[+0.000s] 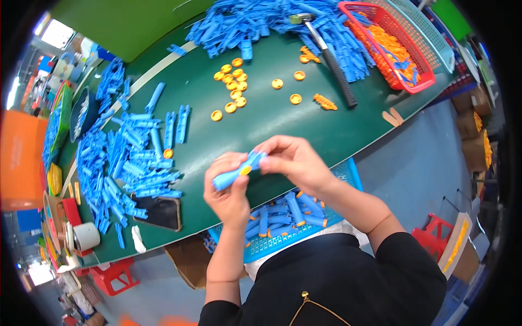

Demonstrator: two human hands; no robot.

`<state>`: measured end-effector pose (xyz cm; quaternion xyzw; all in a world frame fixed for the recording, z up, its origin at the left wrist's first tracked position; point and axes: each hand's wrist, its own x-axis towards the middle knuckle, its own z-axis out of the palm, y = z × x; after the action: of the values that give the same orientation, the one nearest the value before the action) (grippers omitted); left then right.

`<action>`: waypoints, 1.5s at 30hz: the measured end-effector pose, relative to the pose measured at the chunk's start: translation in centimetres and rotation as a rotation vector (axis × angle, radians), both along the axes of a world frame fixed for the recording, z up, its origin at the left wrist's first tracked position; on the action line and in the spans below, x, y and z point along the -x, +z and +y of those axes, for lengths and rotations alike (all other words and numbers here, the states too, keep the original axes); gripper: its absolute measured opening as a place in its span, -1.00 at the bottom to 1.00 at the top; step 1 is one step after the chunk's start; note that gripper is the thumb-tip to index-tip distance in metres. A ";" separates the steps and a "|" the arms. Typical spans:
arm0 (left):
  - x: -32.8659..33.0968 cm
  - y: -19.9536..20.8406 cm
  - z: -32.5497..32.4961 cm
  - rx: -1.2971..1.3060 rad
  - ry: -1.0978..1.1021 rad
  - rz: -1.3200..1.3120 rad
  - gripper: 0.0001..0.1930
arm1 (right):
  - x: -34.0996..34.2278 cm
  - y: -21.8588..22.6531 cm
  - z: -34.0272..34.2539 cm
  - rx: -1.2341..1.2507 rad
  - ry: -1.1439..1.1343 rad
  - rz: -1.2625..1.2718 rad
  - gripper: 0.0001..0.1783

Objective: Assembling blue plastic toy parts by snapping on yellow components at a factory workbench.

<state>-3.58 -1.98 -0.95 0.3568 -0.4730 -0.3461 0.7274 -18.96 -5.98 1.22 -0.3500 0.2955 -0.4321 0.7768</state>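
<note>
Above the near edge of the green table, my left hand point(225, 198) and my right hand point(296, 163) both hold a blue plastic tube-shaped part point(228, 178). My left fingers wrap around its wide end, and my right thumb and fingers pinch its far end. A yellow round piece point(246, 170) shows on the part between my hands. Below them a light-blue basket point(260, 251) holds several finished-looking blue tubes point(294, 208) with orange ends. Orange round caps point(230, 86) lie scattered on the table beyond my hands.
Blue plastic parts are heaped at the left point(111, 163) and far side point(234, 24). A black-handled hammer point(338, 76) rests against the far heap. A red basket point(421, 84) of orange pieces stands far right. A dark phone point(163, 213) lies near the left front edge.
</note>
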 end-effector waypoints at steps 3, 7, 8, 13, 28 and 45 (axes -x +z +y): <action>-0.7 1.2 0.2 0.012 -0.032 -0.022 -0.71 | 1.1 0.7 -0.6 0.186 0.185 0.208 -0.90; -1.2 1.9 0.6 -0.134 -0.008 -0.354 -0.74 | 6.4 1.5 -4.9 1.000 -0.393 1.210 -0.88; -0.9 1.9 0.3 -0.130 -0.008 -0.347 -0.74 | 7.5 1.5 -5.9 1.009 -0.424 1.310 -0.85; 0.0 1.2 -0.5 -0.179 0.073 -0.658 -0.80 | 7.7 -0.4 -12.1 1.200 -0.346 1.401 -0.83; 0.1 1.1 -0.9 -0.198 0.124 -0.731 -0.76 | 0.3 3.9 -3.2 0.652 0.268 0.585 -0.80; -0.4 0.8 -0.5 -0.160 0.082 -0.779 -0.77 | 0.2 3.3 -2.6 1.050 0.136 0.684 -0.65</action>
<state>-3.13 -2.49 -0.20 0.5355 -0.6705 -0.1913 0.4766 -19.13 -8.62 4.55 -0.8211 0.2528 -0.3329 0.3888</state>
